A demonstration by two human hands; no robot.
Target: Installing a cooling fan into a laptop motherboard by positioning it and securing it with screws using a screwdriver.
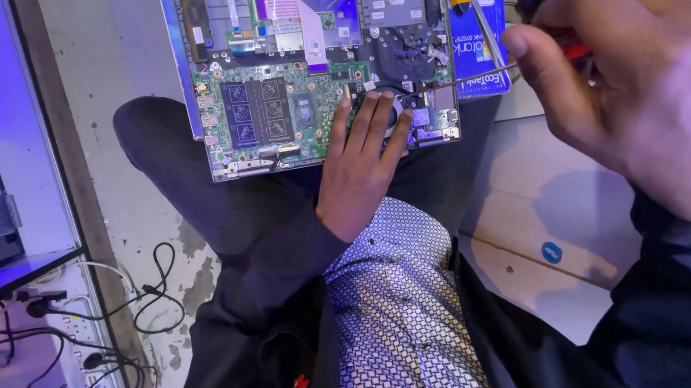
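An opened laptop (275, 110) lies on my lap with its green circuit board and black fan exposed. My left hand (360, 169) rests flat on the board's lower right part, fingers spread over the round fan. My right hand (638, 92) is raised close to the camera at the upper right and grips a screwdriver with a red handle (574, 50). Its thin metal shaft (475, 75) reaches left toward the board beside the fan. The handle is mostly hidden in my fist.
A blue and white box (476, 39) lies under the laptop's right edge. A pale board or carton (550, 228) sits on the floor at right. A shelf (11, 274) with a dark device, a power strip (81, 358) and tangled cables stands at left.
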